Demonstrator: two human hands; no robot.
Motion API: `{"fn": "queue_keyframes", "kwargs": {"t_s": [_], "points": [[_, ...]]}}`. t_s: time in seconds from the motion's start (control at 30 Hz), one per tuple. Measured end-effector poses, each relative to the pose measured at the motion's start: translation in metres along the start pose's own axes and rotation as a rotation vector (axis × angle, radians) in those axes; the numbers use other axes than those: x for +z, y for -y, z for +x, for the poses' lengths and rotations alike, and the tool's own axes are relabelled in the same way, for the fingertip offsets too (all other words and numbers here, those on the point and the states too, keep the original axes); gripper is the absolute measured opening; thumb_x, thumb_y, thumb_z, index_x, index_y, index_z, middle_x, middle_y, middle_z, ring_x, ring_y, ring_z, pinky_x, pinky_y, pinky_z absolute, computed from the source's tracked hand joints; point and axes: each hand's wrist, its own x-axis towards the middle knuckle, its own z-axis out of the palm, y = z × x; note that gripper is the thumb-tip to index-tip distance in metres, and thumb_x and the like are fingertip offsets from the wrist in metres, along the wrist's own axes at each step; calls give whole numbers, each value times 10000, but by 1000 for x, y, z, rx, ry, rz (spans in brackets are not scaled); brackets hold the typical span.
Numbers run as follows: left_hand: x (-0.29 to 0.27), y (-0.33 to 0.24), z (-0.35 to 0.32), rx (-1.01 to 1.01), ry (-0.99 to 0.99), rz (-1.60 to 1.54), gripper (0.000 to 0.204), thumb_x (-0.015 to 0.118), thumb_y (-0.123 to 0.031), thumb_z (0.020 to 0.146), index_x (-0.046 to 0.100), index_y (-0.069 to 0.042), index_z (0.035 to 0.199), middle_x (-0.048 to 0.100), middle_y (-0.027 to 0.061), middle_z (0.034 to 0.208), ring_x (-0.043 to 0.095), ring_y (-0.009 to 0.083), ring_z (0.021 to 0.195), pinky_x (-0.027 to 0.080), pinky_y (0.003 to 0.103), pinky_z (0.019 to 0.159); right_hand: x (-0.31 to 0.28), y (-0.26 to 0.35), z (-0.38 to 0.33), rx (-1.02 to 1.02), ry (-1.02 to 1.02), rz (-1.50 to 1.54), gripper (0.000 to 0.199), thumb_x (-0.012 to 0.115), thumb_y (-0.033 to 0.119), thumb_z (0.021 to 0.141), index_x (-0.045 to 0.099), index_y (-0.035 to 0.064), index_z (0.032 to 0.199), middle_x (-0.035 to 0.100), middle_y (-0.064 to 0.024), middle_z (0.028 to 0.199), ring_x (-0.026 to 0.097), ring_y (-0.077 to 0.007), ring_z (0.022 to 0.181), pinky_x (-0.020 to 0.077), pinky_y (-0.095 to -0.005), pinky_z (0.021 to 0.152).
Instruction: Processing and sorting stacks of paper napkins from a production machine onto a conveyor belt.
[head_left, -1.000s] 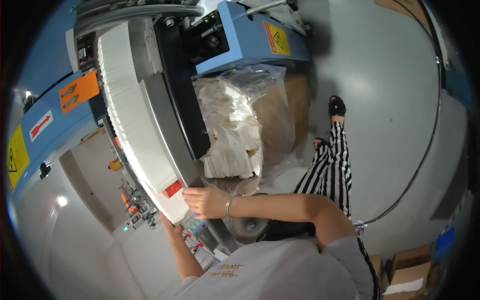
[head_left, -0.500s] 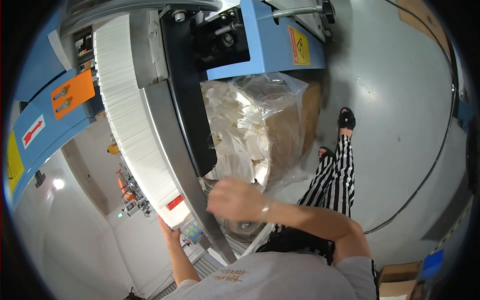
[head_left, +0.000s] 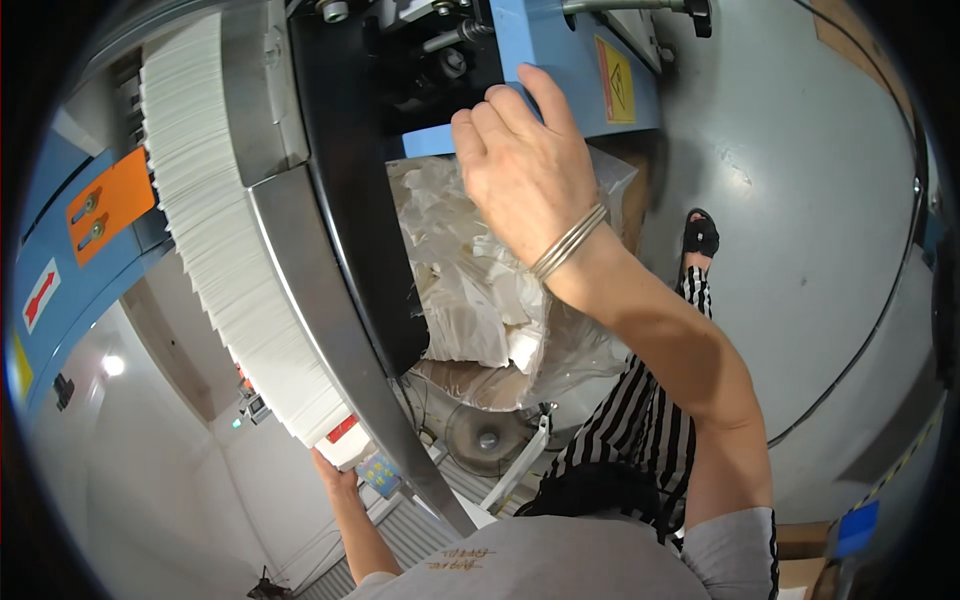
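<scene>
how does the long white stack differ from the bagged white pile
The stack stands in a neat row; the pile lies loose and jumbled. The stack runs along a metal rail, the left hand at its near end; the pile sits in a clear plastic bag. Both are whitish.

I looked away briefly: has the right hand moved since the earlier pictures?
Yes. Judged against the metal rail, the right hand has moved up and rightward, from near its lower end to overlapping the blue housing.
</scene>
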Motion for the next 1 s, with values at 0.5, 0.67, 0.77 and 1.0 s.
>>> {"fn": "queue_keyframes", "kwargs": {"t_s": [0.5, 0.67, 0.77, 1.0], "points": [[-24, 4, 6, -9, -140, 6, 380, 351, -317, 994, 528, -59, 1211, 634, 82, 1120, 627, 237, 1001, 520, 385, 879, 13, 29, -36, 106, -263, 64, 269, 642, 25, 634, 691, -2, 897, 632, -84, 844, 608, -204, 919, 476, -356, 902], [-9, 2, -1, -11, -202, -17, 386, 354, -306, 992, 522, -38, 1214, 630, 99, 1123, 626, 245, 998, 520, 390, 878, 9, 38, -43, 133, -140, 85, 258, 655, 17, 626, 694, -6, 880, 636, -87, 827, 622, -205, 890, 493, -364, 866], [-5, 0, -2, -24, -207, -34, 386, 361, -302, 993, 518, -31, 1219, 629, 104, 1126, 626, 250, 997, 522, 392, 875, 8, 41, -46, 130, -132, 63, 261, 654, 19, 628, 691, -9, 885, 636, -86, 823, 624, -206, 884, 492, -363, 861], [-11, 2, 2, -17, -157, -46, 399, 380, -298, 988, 503, -17, 1242, 616, 128, 1163, 621, 274, 1022, 526, 404, 884, 13, 32, -42, 120, -241, 65, 250, 641, 48, 665, 681, -4, 906, 636, -84, 858, 615, -212, 922, 476, -367, 885]]}}
